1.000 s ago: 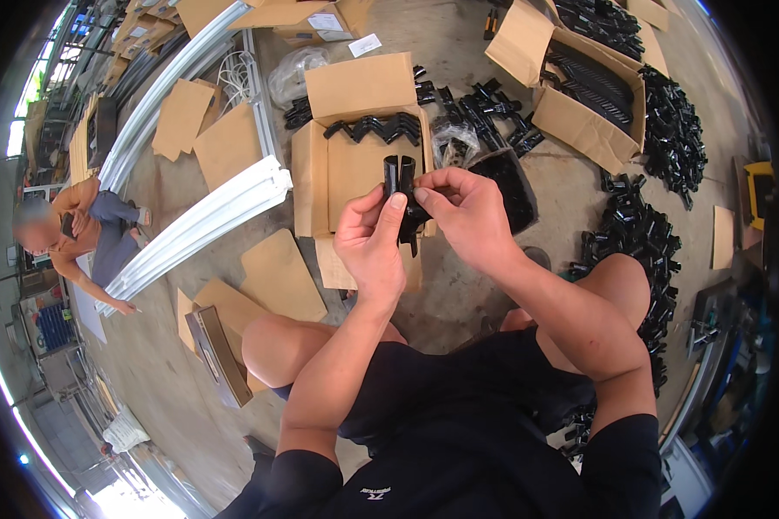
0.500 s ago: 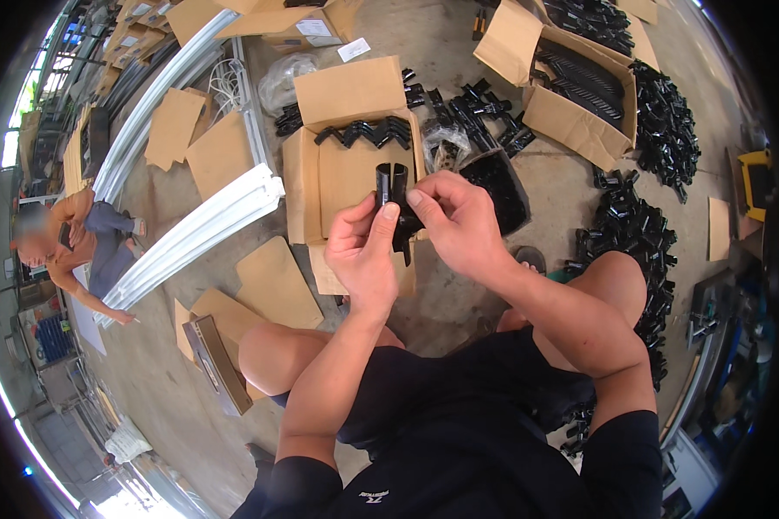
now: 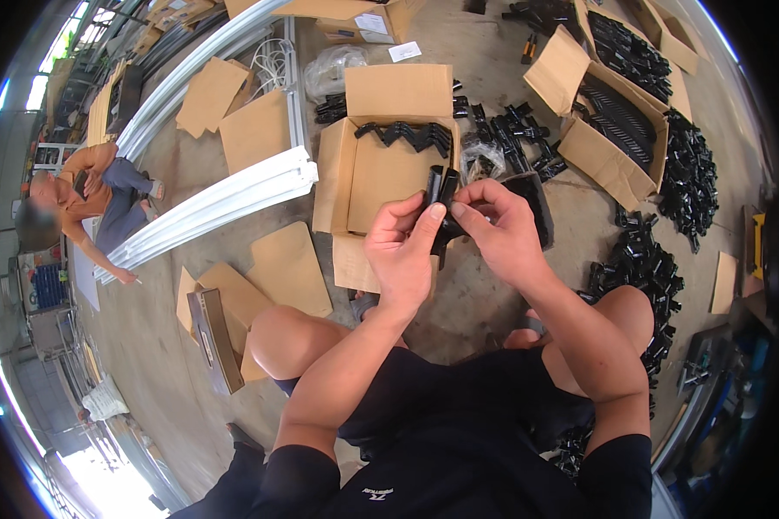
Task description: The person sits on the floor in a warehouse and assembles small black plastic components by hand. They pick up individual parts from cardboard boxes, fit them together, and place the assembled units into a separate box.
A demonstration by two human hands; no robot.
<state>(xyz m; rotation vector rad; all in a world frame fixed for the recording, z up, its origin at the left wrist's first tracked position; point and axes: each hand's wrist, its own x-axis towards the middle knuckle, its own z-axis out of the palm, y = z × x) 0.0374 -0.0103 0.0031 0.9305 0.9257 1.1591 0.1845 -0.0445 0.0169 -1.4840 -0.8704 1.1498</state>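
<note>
Between my two hands, over the near right part of an open cardboard box (image 3: 329,186), is a glossy black pipe joint (image 3: 441,189) made of two half-round pieces side by side. My left hand (image 3: 405,251) grips it from the left, thumb pressed on its front. My right hand (image 3: 506,229) pinches it from the right with thumb and bent fingers. Its lower end shows below the fingers; the middle is hidden by them. Inside the box, a row of black angled joint pieces (image 3: 404,135) lies along the far side.
A dark container (image 3: 541,208) stands right of my right hand, partly hidden. Heaps of black joints (image 3: 636,259) lie to the right, near another cardboard box (image 3: 610,156) holding black parts. White metal profiles (image 3: 225,208) extend leftward, where a person (image 3: 104,190) sits on the floor.
The whole view has shifted, so the box and hands appear farther right. Both hands still hold the joint, which now leans slightly to the right.
</note>
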